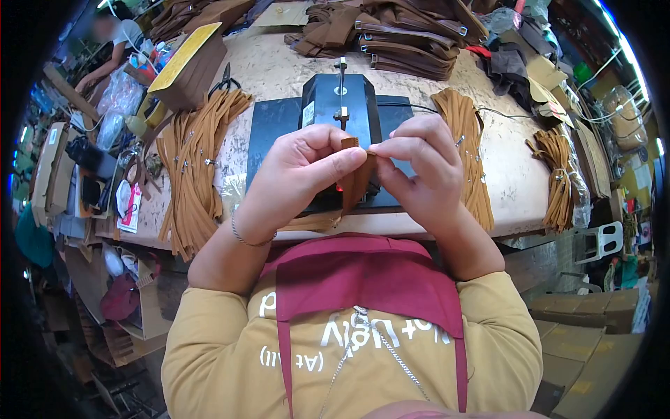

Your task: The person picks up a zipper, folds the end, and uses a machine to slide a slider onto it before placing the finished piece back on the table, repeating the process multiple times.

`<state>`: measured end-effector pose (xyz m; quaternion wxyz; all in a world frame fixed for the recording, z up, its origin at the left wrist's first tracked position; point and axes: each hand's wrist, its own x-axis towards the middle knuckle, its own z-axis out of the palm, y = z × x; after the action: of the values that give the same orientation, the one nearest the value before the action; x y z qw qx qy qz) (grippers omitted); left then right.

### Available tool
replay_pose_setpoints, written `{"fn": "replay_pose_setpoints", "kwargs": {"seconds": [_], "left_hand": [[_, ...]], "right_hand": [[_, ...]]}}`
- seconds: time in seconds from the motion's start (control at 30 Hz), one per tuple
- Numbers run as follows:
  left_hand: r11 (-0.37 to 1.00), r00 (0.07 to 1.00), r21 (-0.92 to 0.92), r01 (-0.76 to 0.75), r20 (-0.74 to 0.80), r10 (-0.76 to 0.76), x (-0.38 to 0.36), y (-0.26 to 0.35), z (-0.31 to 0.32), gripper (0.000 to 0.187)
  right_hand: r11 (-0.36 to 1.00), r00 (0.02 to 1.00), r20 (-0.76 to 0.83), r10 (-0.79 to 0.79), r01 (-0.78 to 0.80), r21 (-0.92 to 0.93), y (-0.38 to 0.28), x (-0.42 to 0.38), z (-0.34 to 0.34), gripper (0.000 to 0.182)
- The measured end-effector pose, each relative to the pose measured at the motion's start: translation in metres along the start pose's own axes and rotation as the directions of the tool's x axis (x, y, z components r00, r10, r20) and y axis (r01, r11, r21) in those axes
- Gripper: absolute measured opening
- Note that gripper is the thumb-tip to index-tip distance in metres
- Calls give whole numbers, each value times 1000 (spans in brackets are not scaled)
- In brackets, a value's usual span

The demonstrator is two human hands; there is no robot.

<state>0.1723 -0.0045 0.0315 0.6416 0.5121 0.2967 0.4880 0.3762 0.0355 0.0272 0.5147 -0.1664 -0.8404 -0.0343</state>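
Both hands meet in front of a black machine point(333, 94) that stands on a dark board on the table. My left hand point(307, 164) pinches a brown leather strap point(356, 185) between thumb and fingers, near its upper end. With thumb and index finger together, my right hand point(422, 157) grips the strap's edge just beside the left thumb. The strap hangs down below the fingers. A thin upright rod with metal fittings point(341, 114) rises from the machine just beyond the hands. Part of the machine is hidden behind the hands.
Bundles of tan straps lie left point(192, 167) and right point(464, 133), with another bundle point(555, 181) farther right. Dark brown leather pieces point(412, 42) are stacked at the back. Scissors point(225, 82) lie at back left near a yellow-topped box point(185, 59). A person point(118, 42) is at far left.
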Motion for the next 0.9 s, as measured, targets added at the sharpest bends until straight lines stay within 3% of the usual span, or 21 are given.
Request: {"fn": "replay_pose_setpoints", "kwargs": {"seconds": [0.07, 0.1, 0.17, 0.2, 0.27, 0.37, 0.43, 0.57, 0.63, 0.67, 0.73, 0.83, 0.9], "left_hand": [[999, 1000, 35, 9, -16, -9, -1, 3, -1, 10], [999, 999, 15, 45, 0, -45, -3, 7, 1, 11], [997, 997, -5, 81, 16, -81, -5, 9, 2, 12], [1000, 1000, 22, 17, -7, -17, -6, 7, 2, 12], [998, 998, 50, -46, -32, 48, -6, 5, 1, 12], [990, 993, 91, -106, -47, 111, -6, 5, 0, 12], [1000, 999, 12, 13, 32, -13, -7, 10, 0, 12], [996, 999, 85, -32, 26, 30, -7, 3, -4, 13], [956, 995, 281, -81, -28, 92, -7, 1, -3, 13], [956, 995, 281, -82, -28, 93, -7, 0, -2, 13], [844, 936, 424, -328, 21, 352, -4, -2, 2, 13], [733, 892, 547, -405, 61, 448, -1, -8, 0, 14], [776, 922, 534, -335, 15, 388, 0, -6, 0, 15]], "right_hand": [[960, 973, 37, 229, -232, 154, -3, -3, 1, 20], [960, 973, 37, 230, -233, 153, -4, -4, 1, 20], [803, 900, 156, 406, -434, 409, -5, -5, 3, 13], [803, 900, 157, 406, -434, 409, -4, -7, 4, 13], [596, 834, 283, 474, -540, 594, -3, -10, 7, 10], [567, 835, 309, 455, -539, 622, -4, -7, 7, 8], [586, 846, 336, 414, -531, 612, -3, -5, 4, 7], [603, 833, 407, 374, -552, 576, -4, 0, -2, 6], [607, 825, 403, 397, -565, 559, -3, -1, -2, 6], [606, 814, 399, 423, -581, 543, -4, -1, -2, 5], [603, 809, 397, 433, -587, 540, -4, -1, 0, 5], [616, 810, 394, 434, -586, 526, -1, -2, 3, 7], [631, 815, 394, 426, -579, 516, 3, -4, 6, 8]]}}
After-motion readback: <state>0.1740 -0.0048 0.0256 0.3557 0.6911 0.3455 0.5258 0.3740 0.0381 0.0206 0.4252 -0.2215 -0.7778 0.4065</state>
